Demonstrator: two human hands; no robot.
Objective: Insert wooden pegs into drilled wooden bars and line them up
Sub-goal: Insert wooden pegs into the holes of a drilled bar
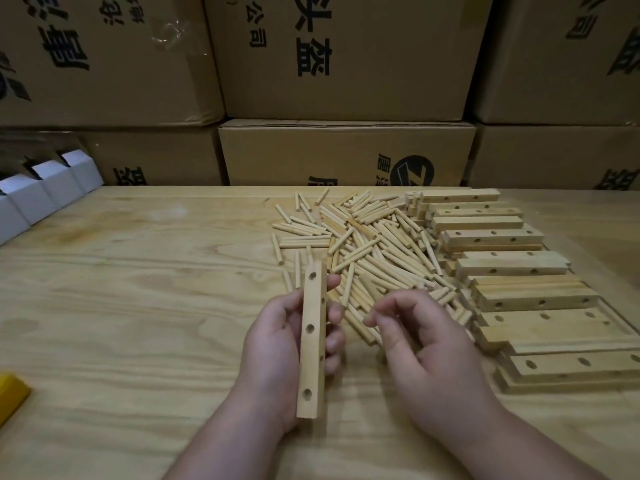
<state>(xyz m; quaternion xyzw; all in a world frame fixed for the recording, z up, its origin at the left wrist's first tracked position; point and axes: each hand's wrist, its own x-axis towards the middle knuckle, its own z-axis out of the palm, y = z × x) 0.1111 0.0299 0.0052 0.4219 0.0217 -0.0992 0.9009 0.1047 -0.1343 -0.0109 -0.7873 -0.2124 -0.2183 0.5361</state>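
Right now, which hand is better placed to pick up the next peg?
Probably the right hand: it holds nothing and hovers right over the peg pile. The left hand grips the drilled bar, whose holes show no pegs.

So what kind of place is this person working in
Probably a small workshop or packing room, not a home. Printed cartons are stacked in a wall behind the plywood bench, and the bench holds a big loose pile of pegs beside rows of drilled bars, which suggests batch assembly.
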